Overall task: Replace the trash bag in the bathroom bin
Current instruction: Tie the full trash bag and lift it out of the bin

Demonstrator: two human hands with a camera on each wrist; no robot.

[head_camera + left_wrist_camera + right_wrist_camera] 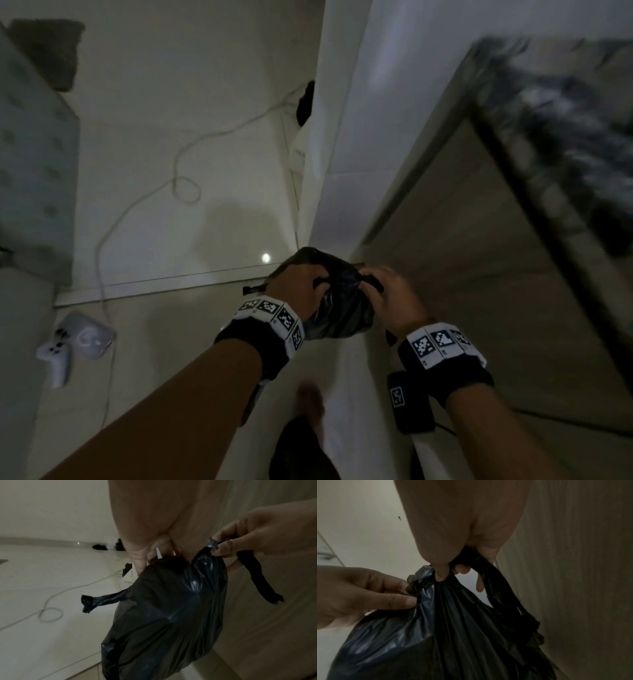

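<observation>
A full black trash bag (339, 308) hangs in the air between my two hands, low in the middle of the head view. My left hand (301, 287) grips the gathered top of the bag (171, 608) on its left side. My right hand (387, 291) pinches a twisted black handle strip at the bag's (453, 628) top right. One loose handle end (101, 601) sticks out to the left; another (257, 580) dangles from the right hand (257, 538). In the right wrist view the left hand (368, 595) pinches a bunched corner. No bin is in view.
A white cable (144, 212) loops across the pale tiled floor. A white power adapter and plug (75, 342) lie at lower left. A white door frame (342, 137) and a wooden door (462, 274) stand on the right. My bare foot (310, 401) is below the bag.
</observation>
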